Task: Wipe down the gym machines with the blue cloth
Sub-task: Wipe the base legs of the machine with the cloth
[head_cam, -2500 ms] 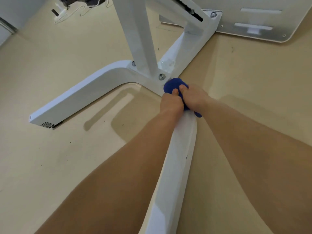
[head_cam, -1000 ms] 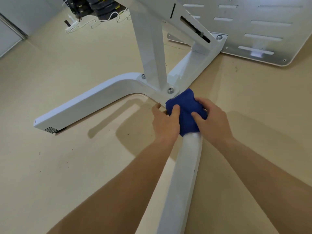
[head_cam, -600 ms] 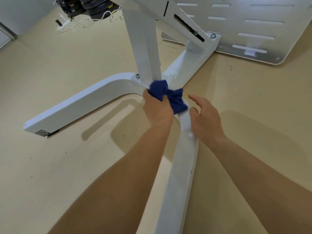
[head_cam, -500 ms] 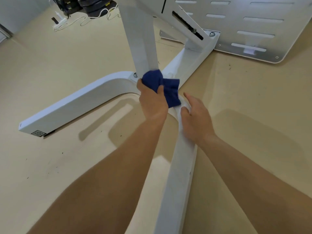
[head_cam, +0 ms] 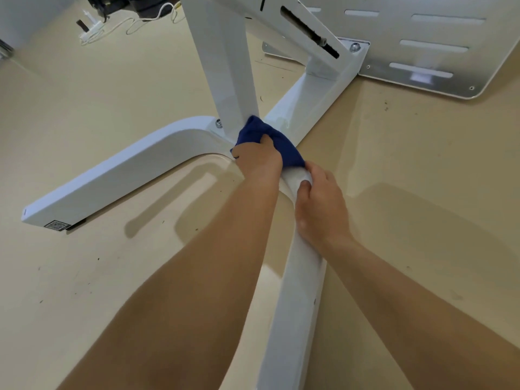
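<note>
A bunched dark blue cloth [head_cam: 284, 144] lies at the foot of the white upright post [head_cam: 225, 68], where the legs of the white gym machine frame [head_cam: 118, 175] meet. My left hand [head_cam: 259, 161] grips the cloth and presses it against the post's base. My right hand [head_cam: 320, 204] holds the near white leg [head_cam: 298, 299] just behind the cloth, thumb on top and fingers curled over its right side.
A slotted grey metal plate [head_cam: 433, 49] lies on the beige floor at the back right. White cables and dark gear [head_cam: 123, 21] sit at the back left. One leg with a QR label [head_cam: 56, 225] reaches out left.
My left hand carried the cloth from the near leg up to the post's base. My right hand let go of the cloth and took hold of the near leg.
</note>
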A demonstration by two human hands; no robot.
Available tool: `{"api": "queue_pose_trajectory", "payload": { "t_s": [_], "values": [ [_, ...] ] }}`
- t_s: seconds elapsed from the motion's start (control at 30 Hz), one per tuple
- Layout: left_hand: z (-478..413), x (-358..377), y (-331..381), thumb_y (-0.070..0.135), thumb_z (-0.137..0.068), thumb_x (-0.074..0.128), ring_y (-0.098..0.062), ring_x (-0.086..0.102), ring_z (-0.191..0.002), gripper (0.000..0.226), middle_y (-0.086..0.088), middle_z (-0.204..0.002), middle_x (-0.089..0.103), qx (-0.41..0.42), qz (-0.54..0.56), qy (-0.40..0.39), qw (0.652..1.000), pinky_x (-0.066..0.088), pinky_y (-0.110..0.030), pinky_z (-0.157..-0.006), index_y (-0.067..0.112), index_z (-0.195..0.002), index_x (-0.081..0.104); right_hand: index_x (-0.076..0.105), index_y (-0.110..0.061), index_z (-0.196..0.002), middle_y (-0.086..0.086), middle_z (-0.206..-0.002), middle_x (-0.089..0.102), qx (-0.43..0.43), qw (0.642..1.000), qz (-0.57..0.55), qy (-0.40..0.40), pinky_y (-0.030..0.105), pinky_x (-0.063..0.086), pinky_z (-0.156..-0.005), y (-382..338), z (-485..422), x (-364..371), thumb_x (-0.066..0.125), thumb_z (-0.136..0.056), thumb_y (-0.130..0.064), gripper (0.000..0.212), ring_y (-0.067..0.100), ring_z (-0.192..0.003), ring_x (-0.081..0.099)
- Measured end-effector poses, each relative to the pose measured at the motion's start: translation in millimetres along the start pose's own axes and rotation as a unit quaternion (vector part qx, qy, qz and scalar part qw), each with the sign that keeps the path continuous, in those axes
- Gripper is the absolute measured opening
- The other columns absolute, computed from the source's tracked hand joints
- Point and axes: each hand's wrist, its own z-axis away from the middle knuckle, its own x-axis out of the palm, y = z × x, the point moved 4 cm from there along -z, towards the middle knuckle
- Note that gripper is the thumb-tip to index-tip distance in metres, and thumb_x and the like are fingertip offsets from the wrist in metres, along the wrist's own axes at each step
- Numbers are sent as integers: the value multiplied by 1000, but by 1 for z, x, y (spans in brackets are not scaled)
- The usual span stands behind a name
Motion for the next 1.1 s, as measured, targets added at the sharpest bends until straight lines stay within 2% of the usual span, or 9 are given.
{"api": "queue_pose_trajectory", "payload": {
  "t_s": [0.13,0.23,0.4,0.5,0.57,0.67,0.73,0.97,1.1],
  "values": [
    [35,-10,-19,35,-100,48,-19,54,-88,50,-7,-115,55,90,18,-1,996,33,-16,-72,3,-135,36,44,-23,-143,-4,-136,50,-3,1000,6,5,21,34,-86,-1,2,-3,35,-102,-18,43,11,-109,51],
    [44,-16,-33,33,-102,46,-17,53,-83,42,-1,-99,56,39,154,-30,987,35,-23,-76,7,-135,39,43,-22,-145,-4,-140,49,-7,1000,0,3,18,30,-91,-1,5,-4,36,-102,-18,44,12,-123,48],
    [9,-51,-50,12,-98,39,-13,48,-59,15,4,-63,49,-55,257,-59,963,43,-25,-50,14,-88,51,47,-20,-137,0,-127,57,6,995,103,1,31,40,-79,-11,1,-7,37,-99,-18,39,21,-101,55],
    [-20,-69,-57,25,-94,56,-24,61,-93,23,-5,-102,64,-1,135,77,988,52,-36,-81,12,-113,57,46,-12,-119,7,-108,54,-4,983,182,28,33,34,-64,-25,-8,0,42,-94,-11,25,25,-78,47],
    [-34,-65,-44,34,-97,52,-26,60,-95,28,-6,-105,63,-34,189,44,980,51,-38,-86,12,-115,57,41,-9,-116,9,-104,48,-25,977,210,25,35,32,-61,-27,-10,6,43,-91,-8,25,26,-75,44],
    [-58,-54,-23,63,-91,44,-21,47,-56,45,-1,-70,52,-114,302,-49,945,46,-28,-56,19,-92,56,39,-8,-119,7,-100,41,-38,976,213,10,36,33,-64,-25,-10,8,45,-90,-10,29,28,-79,44],
    [-68,-53,-15,54,-97,38,-18,35,-44,40,-1,-62,44,-115,272,-61,953,31,-19,-45,18,-84,52,39,-8,-115,7,-99,41,-39,976,214,17,36,32,-64,-25,-11,7,42,-90,-8,25,29,-79,44],
    [-51,-32,-44,52,-93,35,-29,61,-85,48,-16,-95,62,-100,193,-41,975,40,-36,-69,10,-101,57,43,-3,-110,10,-96,41,-78,970,229,27,35,32,-62,-27,-11,6,49,-84,3,28,29,-77,44],
    [20,-7,-68,33,-97,34,-22,53,-80,41,-5,-81,56,-74,118,-141,980,45,-35,-69,-2,-108,52,49,2,-101,21,-97,51,-109,968,218,53,39,39,-61,-31,-8,5,51,-83,5,18,39,-79,54]
  ]
}}
